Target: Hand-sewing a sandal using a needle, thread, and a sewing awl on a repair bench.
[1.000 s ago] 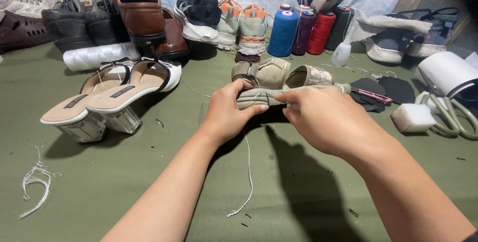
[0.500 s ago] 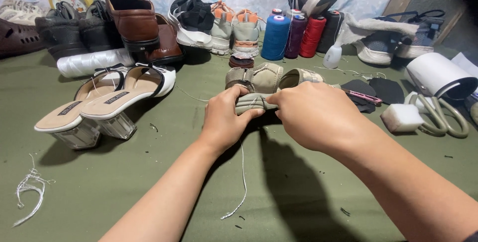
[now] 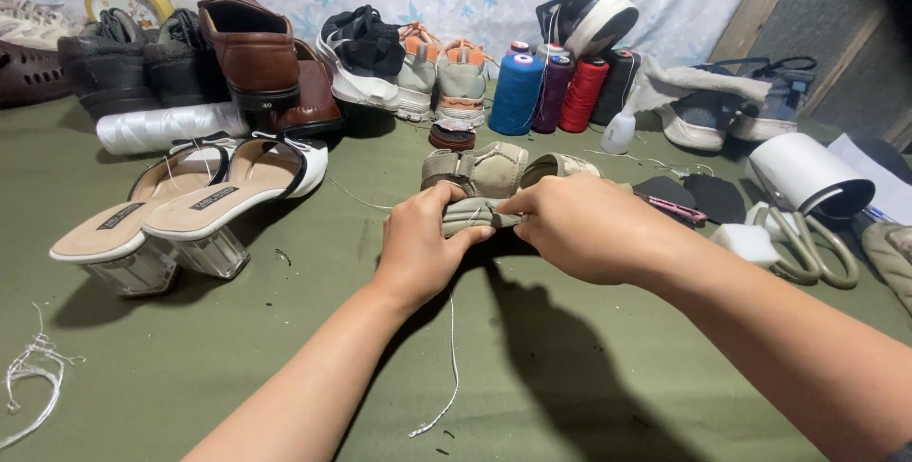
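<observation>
A beige strappy sandal (image 3: pixel 472 215) is gripped between both of my hands above the green tabletop (image 3: pixel 285 348). My left hand (image 3: pixel 425 248) clasps its near end from below. Over its right part my right hand (image 3: pixel 584 227) closes, fingertips pinched at the strap. A white thread (image 3: pixel 450 367) hangs from the sandal down onto the cloth. The matching beige sandal (image 3: pixel 489 166) lies just behind my hands.
White clear-heeled sandals (image 3: pixel 195 206) stand at left. Brown shoes (image 3: pixel 256 54), dark shoes and sneakers (image 3: pixel 375 54) line the back. Thread spools (image 3: pixel 518 92) stand behind. Scissors (image 3: pixel 812 248), a white roll (image 3: pixel 807 177) and a white block (image 3: pixel 749 242) lie at right. Thread scraps (image 3: pixel 33 377) lie lower left.
My hands with the sandal have stayed almost in place; the fingers shifted slightly on the strap. The view has tilted a little, so the shoes sit lower in frame.
</observation>
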